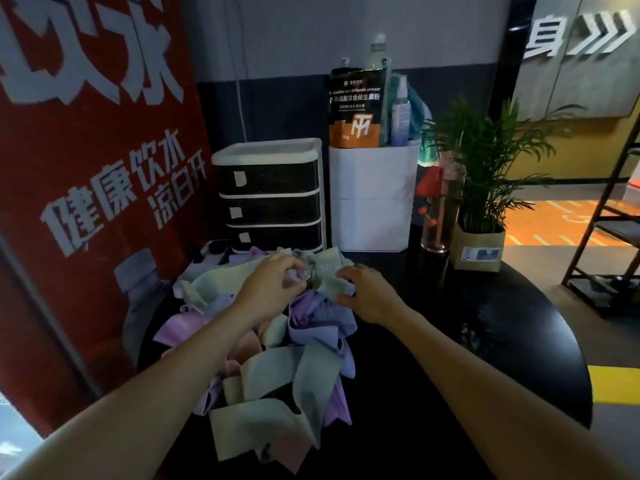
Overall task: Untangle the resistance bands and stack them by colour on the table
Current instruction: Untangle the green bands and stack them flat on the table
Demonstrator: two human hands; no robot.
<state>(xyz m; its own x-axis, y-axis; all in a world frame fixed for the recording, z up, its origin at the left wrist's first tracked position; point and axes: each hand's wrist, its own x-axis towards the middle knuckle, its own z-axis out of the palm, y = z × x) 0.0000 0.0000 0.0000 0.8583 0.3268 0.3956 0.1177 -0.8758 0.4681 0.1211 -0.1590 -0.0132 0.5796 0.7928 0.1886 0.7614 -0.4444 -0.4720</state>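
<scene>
1. Progress: near zero. The bands (277, 344) sit in one tangled heap on the left half of the black table (485, 341), green, purple, blue and pink all mixed. No sorted stack is visible anywhere.
2. Your left hand (273, 285) has fingers curled, pinching a purple band at the far end of the heap.
3. Your right hand (367, 292) lies on a green band (329, 271) (printed "30"); can't tell if its fingers grip or just press.
4. Left to do: separate every band, then build colour stacks; the table's right half looks usable.
5. Containers: drawer unit (270, 199), three drawers shut, contents hidden. White bin (372, 199) holds a powder pouch (355, 109) and a spray bottle (401, 112). Glass vase (440, 216) holds red flowers. Plant (485, 161) sits in a square pot.
</scene>
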